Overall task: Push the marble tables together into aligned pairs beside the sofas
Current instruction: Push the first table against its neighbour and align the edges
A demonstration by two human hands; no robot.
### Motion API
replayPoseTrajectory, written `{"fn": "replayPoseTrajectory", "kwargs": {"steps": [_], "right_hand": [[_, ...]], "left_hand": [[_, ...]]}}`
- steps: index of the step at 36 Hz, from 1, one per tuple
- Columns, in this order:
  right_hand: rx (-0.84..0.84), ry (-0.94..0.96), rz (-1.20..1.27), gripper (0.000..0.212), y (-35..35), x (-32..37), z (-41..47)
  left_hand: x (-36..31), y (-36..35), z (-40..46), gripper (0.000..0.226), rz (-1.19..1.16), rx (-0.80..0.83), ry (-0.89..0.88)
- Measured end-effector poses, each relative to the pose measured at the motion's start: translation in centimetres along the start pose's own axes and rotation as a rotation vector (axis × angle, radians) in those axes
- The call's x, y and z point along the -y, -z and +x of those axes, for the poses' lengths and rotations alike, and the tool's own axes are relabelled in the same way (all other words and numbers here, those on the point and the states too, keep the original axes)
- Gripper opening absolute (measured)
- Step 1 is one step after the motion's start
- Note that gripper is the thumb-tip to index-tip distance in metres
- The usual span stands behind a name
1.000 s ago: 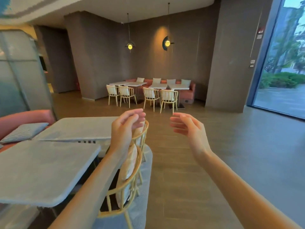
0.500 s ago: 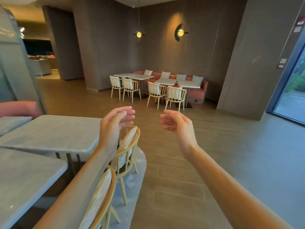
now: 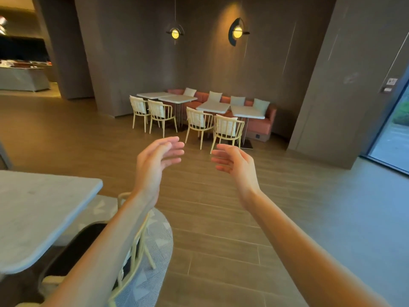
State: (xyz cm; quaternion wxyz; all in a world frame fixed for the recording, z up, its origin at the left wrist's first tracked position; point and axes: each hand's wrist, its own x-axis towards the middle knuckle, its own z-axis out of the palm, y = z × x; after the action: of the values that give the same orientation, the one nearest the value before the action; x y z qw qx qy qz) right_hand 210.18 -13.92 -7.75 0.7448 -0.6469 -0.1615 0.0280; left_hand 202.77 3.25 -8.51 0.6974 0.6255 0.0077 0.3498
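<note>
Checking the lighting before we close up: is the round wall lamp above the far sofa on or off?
On. The wall lamp glows yellow and throws a warm patch onto the dark wall around it, above the orange sofa.

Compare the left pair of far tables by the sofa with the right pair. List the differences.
The left pair stands further from the camera, with its near edges roughly in line; the right pair stands nearer, and its right table juts forward of its partner. The left pair reaches past the end of the orange sofa; the right pair sits fully before it. Both pairs are white-topped, with two cream chairs each.
</note>
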Motion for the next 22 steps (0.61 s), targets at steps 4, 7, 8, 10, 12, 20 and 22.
{"fn": "replayPoseTrajectory", "kwargs": {"steps": [4, 7, 8, 10, 12, 20, 22], "right_hand": [[0.046, 0.004, 0.021, 0.024, 0.6, -2.0, 8.9], [0.116, 0.0, 0.01, 0.027, 0.7, -4.4, 15.9], [0.141, 0.001, 0.003, 0.027, 0.5, -5.2, 18.1], [0.203, 0.001, -0.009, 0.027, -0.1, -6.8, 22.8], [0.268, -0.015, -0.014, 0.027, -0.9, -7.9, 27.1], [0.555, -0.113, 0.025, 0.024, -8.1, -12.8, 41.0], [0.617, -0.157, 0.036, 0.024, -10.2, -14.6, 42.9]], "left_hand": [[4.2, -1.9, 6.5, 0.03, 0.038, -0.037, -0.023], [8.1, -2.8, 11.0, 0.032, 0.079, -0.096, -0.018], [9.4, -2.9, 12.5, 0.032, 0.091, -0.119, -0.02], [11.6, -3.1, 15.6, 0.034, 0.118, -0.18, -0.028], [13.2, -3.2, 18.5, 0.035, 0.132, -0.268, -0.015], [18.8, -1.0, 27.5, 0.038, 0.213, -0.565, -0.018], [20.2, -0.1, 29.1, 0.039, 0.236, -0.65, -0.002]]}}
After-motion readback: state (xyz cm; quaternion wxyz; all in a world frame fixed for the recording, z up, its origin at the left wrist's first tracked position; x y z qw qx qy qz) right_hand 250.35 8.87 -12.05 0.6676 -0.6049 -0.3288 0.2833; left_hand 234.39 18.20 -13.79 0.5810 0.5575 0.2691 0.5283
